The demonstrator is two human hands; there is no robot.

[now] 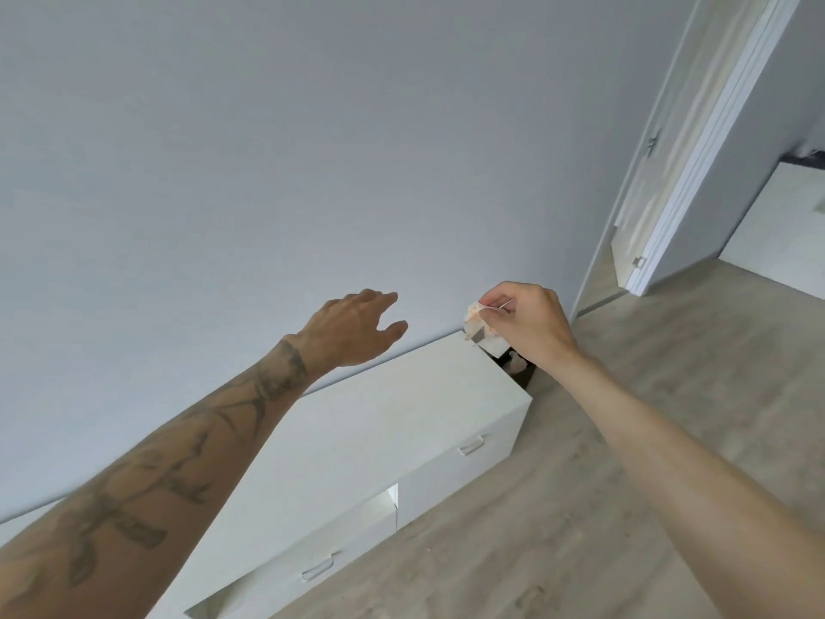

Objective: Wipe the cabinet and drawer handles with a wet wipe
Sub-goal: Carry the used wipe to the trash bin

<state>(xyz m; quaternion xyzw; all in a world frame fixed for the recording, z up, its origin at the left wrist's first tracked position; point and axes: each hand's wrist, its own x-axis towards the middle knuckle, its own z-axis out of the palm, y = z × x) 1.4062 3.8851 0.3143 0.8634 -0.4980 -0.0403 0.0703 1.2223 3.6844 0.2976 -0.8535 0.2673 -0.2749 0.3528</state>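
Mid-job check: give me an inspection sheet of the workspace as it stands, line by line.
Surface: white cabinet top, bare where visible.
Job's things: crumpled wipe pinched in the right hand; two drawer handles show, the far handle and the near handle; neither is being touched. One front near the middle stands slightly ajar.
Clutter: a dark object beside the cabinet's far end, too unclear to name.
Grippers: left hand open, empty, raised above the cabinet; right hand shut on the wipe.
Cables: nothing seen.
Surroundings: plain wall, wood-look floor, white door at right.

White cabinet [357,422] stands on wood-look floor [625,507]; its top seemingly bare.
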